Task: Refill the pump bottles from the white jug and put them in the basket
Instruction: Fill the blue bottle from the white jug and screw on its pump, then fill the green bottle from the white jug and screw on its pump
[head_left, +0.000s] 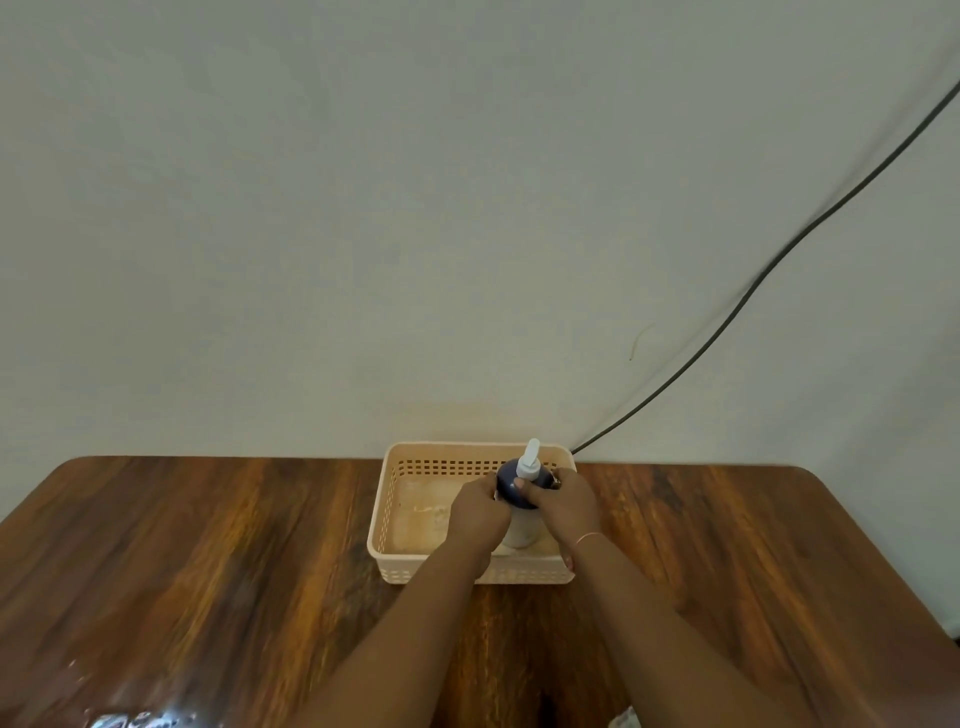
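Wooden tabletop (208, 545) against a pale wall (363, 208) sets the scene, and the thing that matters stands near its far edge: a bottle (521, 530) with a pale body, a dark blue top and a white pump (530, 460), upright inside the right-hand part of the basket (382, 519). Both hands are on it. The left hand (480, 512) curls round the dark top from the left, and the right hand (563, 506) wraps it from the right, thumb laid across the front of the cap. The forearms hide the base, so I cannot tell whether it already rests on the basket floor. The step in hand looks like the placing of a bottle, with the pump back on; a last twist of the cap is also possible, since both grips sit at the top and not on the body. Apart from this bottle, the cream, perforated basket looks empty. Next, the bottle must stand steady before the fingers let go, clear of the near wall, leaving the left part for others. No jug or second bottle is in view, so how much remains cannot be judged. A dark cable (779, 254) runs down the wall to the basket's far right corner.
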